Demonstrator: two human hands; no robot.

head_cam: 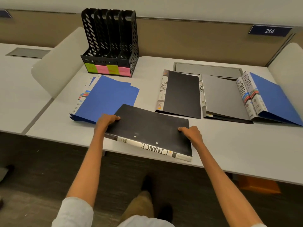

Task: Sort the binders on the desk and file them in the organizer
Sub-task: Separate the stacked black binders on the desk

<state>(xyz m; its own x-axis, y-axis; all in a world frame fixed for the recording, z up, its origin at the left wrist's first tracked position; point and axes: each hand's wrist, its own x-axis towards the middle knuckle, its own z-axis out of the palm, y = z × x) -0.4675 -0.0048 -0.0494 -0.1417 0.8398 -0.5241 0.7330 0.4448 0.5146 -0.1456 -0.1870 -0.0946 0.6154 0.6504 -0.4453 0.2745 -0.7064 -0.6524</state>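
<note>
A black binder (150,126) with FINANCE on its spine is tilted up at the desk's front edge. My left hand (107,121) grips its left edge and my right hand (191,134) grips its right edge. A second black FINANCE binder (182,94) lies flat behind it. To the right lie a grey SPORTS binder (224,99) and two blue ADMIN binders (272,97). A blue stack of binders (108,97) lies at the left. The black four-slot organizer (109,41), empty, stands at the back left with green and pink labels.
A beige partition (196,38) with a 214 sign (269,31) runs behind the desk (229,153). A grey cable hatch (208,68) sits behind the binders. A curved divider (60,63) separates the neighbouring desk at left. My legs and shoes show below.
</note>
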